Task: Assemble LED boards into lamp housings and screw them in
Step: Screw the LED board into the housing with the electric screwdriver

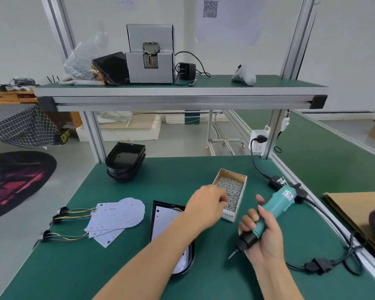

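Left hand is pinching, apparently, at tiny, slippery screws; right hand is gripping the stiff screwdriver beside them.

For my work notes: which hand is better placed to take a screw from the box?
Left. The left hand is at the screw box; the right hand grips the electric screwdriver.

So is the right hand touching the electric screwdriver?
Touching: the head view shows the right hand wrapped around the electric screwdriver.
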